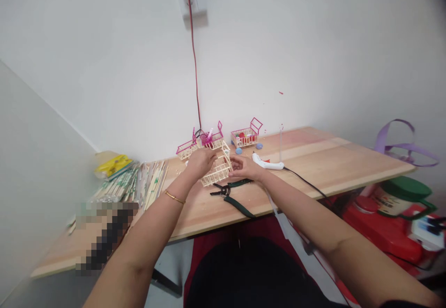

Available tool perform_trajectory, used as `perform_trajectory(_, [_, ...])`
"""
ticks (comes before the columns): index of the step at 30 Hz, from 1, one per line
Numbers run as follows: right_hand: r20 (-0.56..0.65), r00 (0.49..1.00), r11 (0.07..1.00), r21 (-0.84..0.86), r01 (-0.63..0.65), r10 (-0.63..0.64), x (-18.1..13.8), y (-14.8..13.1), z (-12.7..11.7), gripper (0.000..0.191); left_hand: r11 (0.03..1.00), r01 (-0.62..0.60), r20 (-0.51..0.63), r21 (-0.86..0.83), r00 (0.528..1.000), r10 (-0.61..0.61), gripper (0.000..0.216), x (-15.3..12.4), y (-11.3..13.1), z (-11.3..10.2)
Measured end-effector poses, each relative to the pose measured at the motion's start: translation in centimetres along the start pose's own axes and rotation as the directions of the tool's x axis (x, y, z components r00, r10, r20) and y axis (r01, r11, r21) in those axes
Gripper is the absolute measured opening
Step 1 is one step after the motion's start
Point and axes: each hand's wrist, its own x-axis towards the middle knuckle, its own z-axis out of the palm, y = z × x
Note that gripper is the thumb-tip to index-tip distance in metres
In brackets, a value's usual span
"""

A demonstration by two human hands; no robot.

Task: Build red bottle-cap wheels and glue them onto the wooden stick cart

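Observation:
A small shopping cart [216, 174] built of thin pale wooden sticks is tilted just above the table, with a raised handle frame at its right end. My left hand [202, 163] is over its far left side, thumb and fingers pinched together at the sticks. Round the cart's right end curl the fingers of my right hand [245, 167], the thumb low on the corner. Fingertip contact is partly hidden. Just in front of the cart lie green-handled pliers [228, 192], jaws spread. A white glue gun [267, 163] rests to the right of my right hand.
Pink-trimmed carts [245, 136] stand along the wall, one with blue wheels. Bundled wooden sticks [120, 182] and a yellow packet [113, 165] lie at the left. The glue gun's black cord [306, 185] runs over the table's front edge. A green-lidded container [400, 194] stands at right.

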Motion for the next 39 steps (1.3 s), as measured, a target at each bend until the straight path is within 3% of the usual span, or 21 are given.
perform_trajectory(6, [-0.001,1.0,1.0,0.018,-0.01,0.01,0.0,0.0,0.2,0.068,0.981,-0.184,0.062,-0.068,0.98,0.188,0.021,0.2,-0.4,-0.3])
perform_trajectory(14, [0.03,1.0,0.999,0.033,-0.007,0.006,0.0,-0.7,0.3,0.069,0.974,-0.222,0.153,-0.038,0.962,0.225,0.016,0.6,0.3,-0.4])
perform_trajectory(19, [0.033,0.999,0.999,0.042,-0.018,0.017,-0.1,-0.7,0.3,0.07,0.964,-0.231,0.154,-0.128,0.956,0.25,0.018,0.9,0.6,-0.4])
perform_trajectory(23, [0.025,0.999,0.998,0.055,-0.023,0.021,-0.1,-0.5,0.1,0.071,0.974,-0.066,0.052,-0.217,0.996,0.079,0.01,0.6,-0.1,-0.9])
perform_trajectory(26, [0.02,0.999,0.998,0.061,-0.026,0.025,-0.2,-0.4,0.1,0.07,0.954,0.081,-0.069,-0.289,0.992,-0.106,0.01,-0.2,-1.4,-1.3])
perform_trajectory(28, [0.005,1.0,0.998,0.062,-0.03,0.03,-0.2,-0.4,0.0,0.07,0.922,0.158,-0.171,-0.353,0.958,-0.23,0.012,-1.0,-2.5,-1.4])
perform_trajectory(30, [-0.017,0.999,0.997,0.066,-0.031,0.032,-0.2,-0.3,0.0,0.069,0.859,0.242,-0.253,-0.451,0.888,-0.383,0.014,-2.3,-3.9,-0.9])
perform_trajectory(33, [-0.06,0.998,0.997,0.072,-0.029,0.033,0.0,-0.1,-0.1,0.067,0.759,0.354,-0.263,-0.546,0.788,-0.557,0.021,-4.7,-5.9,0.4])
perform_trajectory(36, [-0.124,0.992,0.997,0.077,-0.015,0.025,0.1,0.1,-0.3,0.067,0.737,0.423,-0.247,-0.527,0.753,-0.609,0.023,-7.0,-7.1,1.7])
perform_trajectory(39, [-0.187,0.982,0.997,0.08,0.011,0.004,0.1,0.0,-0.5,0.063,0.746,0.484,-0.227,-0.457,0.748,-0.624,0.025,-8.2,-7.3,2.1])
